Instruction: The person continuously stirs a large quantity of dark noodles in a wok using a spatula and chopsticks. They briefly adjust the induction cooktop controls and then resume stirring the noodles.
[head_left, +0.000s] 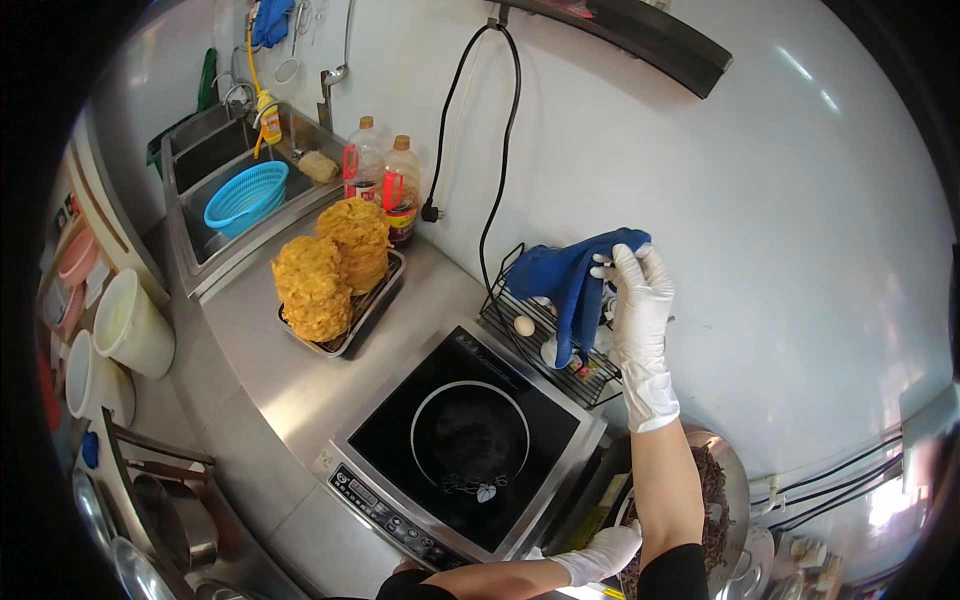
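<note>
My right hand (641, 277), in a white glove, is raised over a black wire rack and pinches a blue cloth (576, 270) between fingers and thumb. The cloth hangs in folds over the rack (540, 337), which bears an egg (524, 325) and small items partly hidden by the cloth. Low in the view, my gloved left hand (609, 553) lies at the near side of a large metal bowl (739, 480) of dark brown shreds; its fingertips are partly hidden by my right forearm. Left of the rack is an induction cooker (465, 442) with a black glass top.
Golden fried food (311, 281) is stacked on a metal tray (367, 319) left of the cooker. Two plastic bottles (401, 176) stand behind it, near a double sink (191, 277) with a blue basket (247, 196). A black power cord (508, 135) hangs down the wall to the rack.
</note>
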